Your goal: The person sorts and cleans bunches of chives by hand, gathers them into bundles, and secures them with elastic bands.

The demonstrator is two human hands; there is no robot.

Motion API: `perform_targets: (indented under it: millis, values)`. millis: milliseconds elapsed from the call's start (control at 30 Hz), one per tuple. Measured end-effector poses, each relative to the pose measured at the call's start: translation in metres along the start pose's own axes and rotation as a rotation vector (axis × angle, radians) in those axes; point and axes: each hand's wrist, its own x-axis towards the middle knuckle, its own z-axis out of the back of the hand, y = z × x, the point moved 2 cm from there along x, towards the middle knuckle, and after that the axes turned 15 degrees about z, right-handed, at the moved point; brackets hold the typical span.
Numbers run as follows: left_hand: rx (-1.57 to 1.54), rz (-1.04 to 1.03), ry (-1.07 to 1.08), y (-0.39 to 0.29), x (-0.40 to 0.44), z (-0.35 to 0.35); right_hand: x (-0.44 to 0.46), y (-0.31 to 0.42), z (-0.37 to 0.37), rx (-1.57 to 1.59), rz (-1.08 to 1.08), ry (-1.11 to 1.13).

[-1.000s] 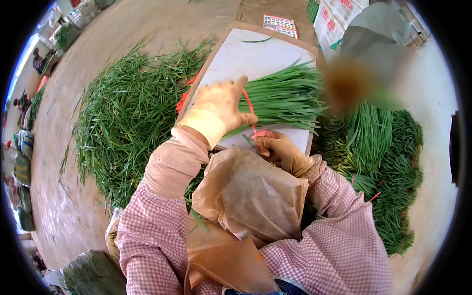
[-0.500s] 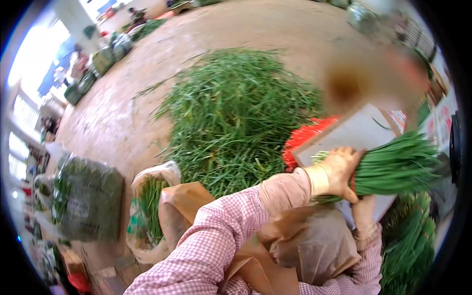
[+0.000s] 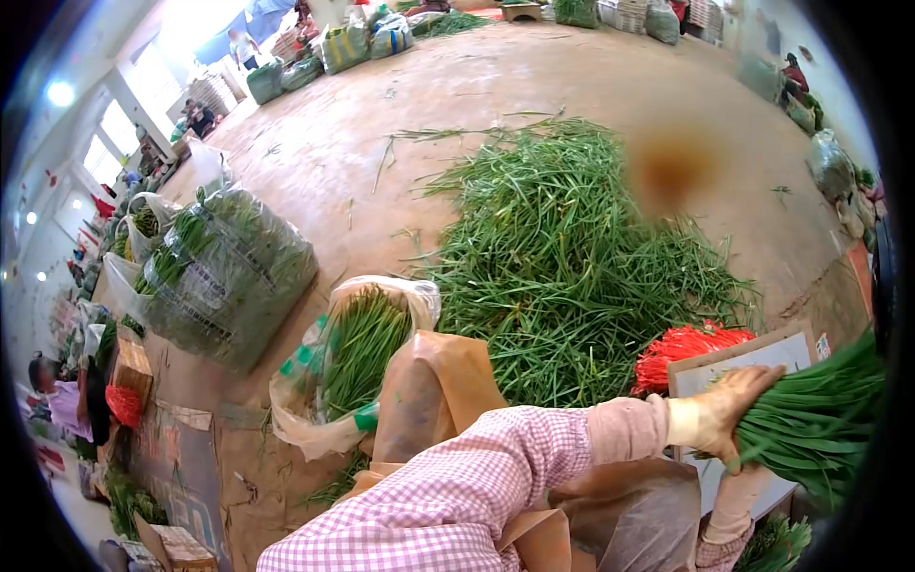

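A thick bunch of long green garlic chives [image 3: 815,419] lies at the right edge, its leaf ends partly cut off by the view. My left hand [image 3: 726,417] grips it from above, thumb low and fingers across the top. Coming up from below, my right hand [image 3: 745,488] is against the underside of the bunch, its fingers hidden. Beneath my hands is a white board [image 3: 777,353] with a brown edge. Bright red strips [image 3: 681,355] are piled beside the board. More green bunches [image 3: 780,545] lie at the lower right.
A large heap of loose green leaves [image 3: 572,276] covers the floor ahead. Brown plastic sheeting [image 3: 434,391] drapes over my legs. To the left stand an open plastic bag [image 3: 286,400] of stalks and a big wrapped bale [image 3: 238,286]. People and sacks [image 3: 343,48] line the far walls.
The view has swung right and tilted, so the heap and bags sit differently in it. My left hand still holds the chives, now nearer the right edge.
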Motion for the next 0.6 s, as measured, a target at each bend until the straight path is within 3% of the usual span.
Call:
perform_targets:
  millis: [133, 167, 200, 267, 300, 367, 400, 433, 467, 500, 600]
  values:
    - [0.068, 0.046, 0.243, -0.024, 0.031, 0.012, -0.004, 0.006, 0.001, -0.027, 0.039, -0.007]
    - [0.234, 0.183, 0.376, -0.024, 0.040, 0.007, -0.007, 0.006, -0.007, -0.028, 0.017, 0.007]
    - [0.399, 0.321, 0.507, -0.019, 0.048, 0.000, -0.014, -0.001, -0.016, 0.153, -0.272, 0.014]
    - [0.556, 0.324, 0.521, 0.021, 0.045, -0.036, -0.032, -0.020, -0.038, 0.025, -0.129, 0.109]
    - [0.672, 0.213, 0.467, 0.043, 0.035, -0.055, -0.040, -0.028, -0.048, -0.039, -0.055, 0.147]
    - [0.789, 0.082, 0.363, 0.062, 0.019, -0.078, -0.079, -0.078, -0.033, -0.035, -0.005, 0.283]
    - [0.787, 0.074, 0.344, 0.063, 0.015, -0.085, -0.092, -0.086, -0.013, 0.121, -0.117, 0.283]
    - [0.785, 0.066, 0.326, 0.064, 0.010, -0.093, -0.084, -0.054, 0.013, -0.272, -0.204, 0.551]
    - [0.800, 0.052, 0.242, 0.070, 0.013, -0.103, -0.075, 0.034, 0.050, -0.141, 0.074, 0.398]
    - [0.817, 0.034, 0.161, 0.073, 0.014, -0.108, -0.070, 0.063, 0.062, -0.081, 0.119, 0.355]
    - [0.959, -0.016, 0.168, 0.053, 0.007, -0.120, -0.050, 0.063, 0.045, 0.140, -0.025, 0.091]
